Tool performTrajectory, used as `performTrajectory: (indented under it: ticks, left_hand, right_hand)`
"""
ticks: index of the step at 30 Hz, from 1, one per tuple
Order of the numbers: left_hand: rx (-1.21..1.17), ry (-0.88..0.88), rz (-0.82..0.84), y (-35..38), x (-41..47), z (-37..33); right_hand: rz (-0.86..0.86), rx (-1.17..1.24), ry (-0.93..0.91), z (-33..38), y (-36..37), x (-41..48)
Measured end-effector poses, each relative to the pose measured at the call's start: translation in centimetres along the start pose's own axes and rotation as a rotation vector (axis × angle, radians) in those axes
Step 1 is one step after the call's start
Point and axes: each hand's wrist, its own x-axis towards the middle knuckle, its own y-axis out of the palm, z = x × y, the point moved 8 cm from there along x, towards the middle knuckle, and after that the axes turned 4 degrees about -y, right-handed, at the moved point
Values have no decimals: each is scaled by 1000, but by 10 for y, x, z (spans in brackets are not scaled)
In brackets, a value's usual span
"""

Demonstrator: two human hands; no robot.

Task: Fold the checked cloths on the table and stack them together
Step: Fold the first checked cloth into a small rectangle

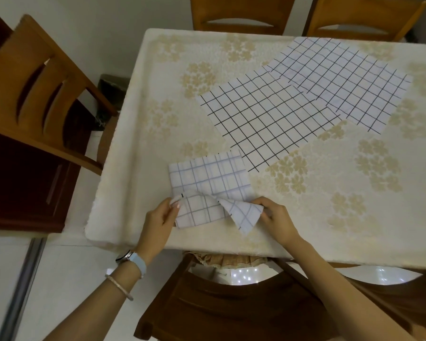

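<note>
A white checked cloth (210, 177) lies partly folded near the table's front edge, its near edge lifted and twisted. My left hand (158, 223) pinches the cloth's near left corner. My right hand (277, 217) pinches the near right corner, which hangs as a pointed flap. A second checked cloth (263, 116) lies flat in the middle of the table. Behind it to the right, a third checked cloth (342, 80) lies flat, and the two overlap at their meeting corners.
The table (330, 205) has a cream cover with a floral pattern. Wooden chairs stand on the left (35, 77), at the far side (241, 13), and just below the front edge (231, 303). A dark bin (112, 87) sits by the table's left side.
</note>
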Motion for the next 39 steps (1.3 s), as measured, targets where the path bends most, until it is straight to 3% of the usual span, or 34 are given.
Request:
performTrajectory:
  ticks: [3, 10, 14, 20, 30, 34, 39]
  left_hand:
    - [-125, -77, -47, -4, 13, 0]
    - [-58, -178, -219, -15, 66, 14]
    - [12, -245, -304, -21, 82, 22]
    - [71, -324, -307, -21, 93, 34]
    - [-23, -488, -245, -16, 79, 34]
    - [88, -445, -132, -6, 54, 33]
    - [237, -354, -130, -2, 43, 33]
  right_hand:
    - [-79, -6, 83, -6, -1, 12]
    - [-294, -122, 281, -7, -7, 51]
    - [-311, -233, 375, -11, -7, 61]
    - [-303, -381, 445, -11, -8, 67]
    - [-365, -349, 465, -12, -9, 58]
    - [-366, -372, 450, -10, -9, 60]
    - [-373, -380, 434, -9, -10, 60]
